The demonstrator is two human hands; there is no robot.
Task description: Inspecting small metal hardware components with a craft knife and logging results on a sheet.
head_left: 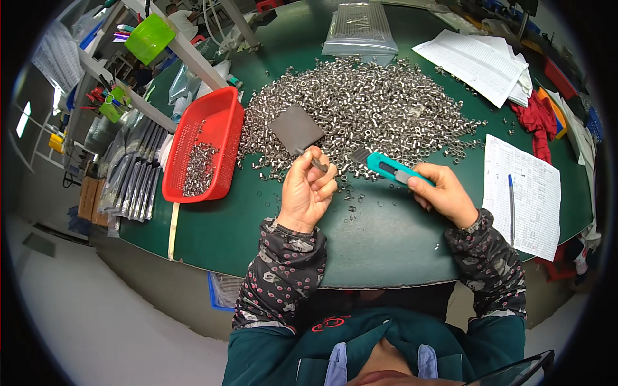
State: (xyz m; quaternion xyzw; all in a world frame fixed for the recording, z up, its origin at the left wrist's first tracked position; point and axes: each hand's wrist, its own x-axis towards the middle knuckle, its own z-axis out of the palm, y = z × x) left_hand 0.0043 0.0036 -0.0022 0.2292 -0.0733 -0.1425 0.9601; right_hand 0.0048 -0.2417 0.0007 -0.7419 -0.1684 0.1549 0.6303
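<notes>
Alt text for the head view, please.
A person's right hand holds a teal-handled tool and the left hand grips a small dark object above a green table. Beyond lies a pile of small metal pieces, with a red basket at left and paper sheets at right.

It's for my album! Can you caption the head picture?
Two hands, the right holding a teal-handled tool, beside heaped metal pieces on a green table.

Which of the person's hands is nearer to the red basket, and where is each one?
Left. The left hand is to the right of the red basket, apart from it; the right hand is farther right, beyond the left hand, holding a teal cutter.
</notes>
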